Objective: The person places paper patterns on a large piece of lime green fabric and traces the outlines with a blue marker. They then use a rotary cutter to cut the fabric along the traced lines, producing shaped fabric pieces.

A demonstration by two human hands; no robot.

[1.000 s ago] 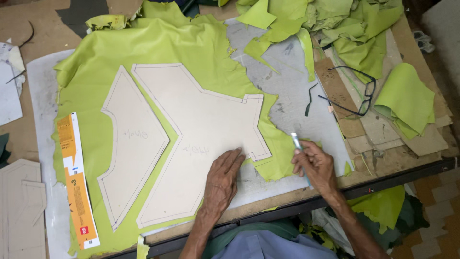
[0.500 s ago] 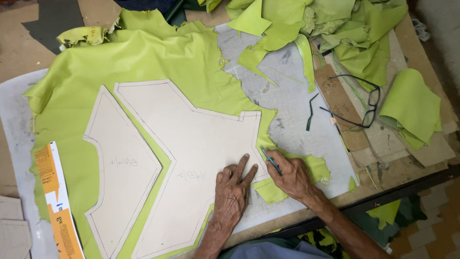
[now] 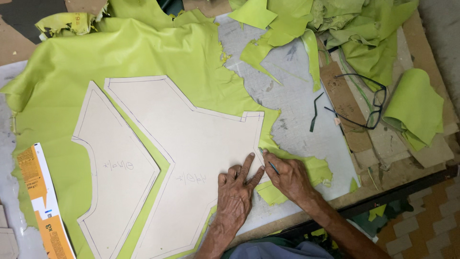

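The left hand (image 3: pixel 235 192) lies flat, fingers spread wide, pressing on the large pattern (image 3: pixel 191 163), a pale card shape lying on the green leather (image 3: pixel 143 48). Just right of it, touching at the fingertips, the right hand (image 3: pixel 287 176) is closed narrow on a pen (image 3: pixel 271 165), whose tip sits at the pattern's right edge near its lower right corner. That edge runs straight away from the pen tip toward the pattern's far corner, so the line lies ahead of the right hand, which is the nearer one to it. Left of the left hand, a second, smaller pattern (image 3: pixel 112 168) lies beside the large one, apart by a thin strip of leather. Farther left, at the worktop (image 3: pixel 297 100) edge, lies a long flat package (image 3: pixel 40 201), orange and white with dark print. Beyond the right hand, spectacles (image 3: pixel 364 103) rest on brown card, with leather scraps (image 3: pixel 364 33) heaped past them.
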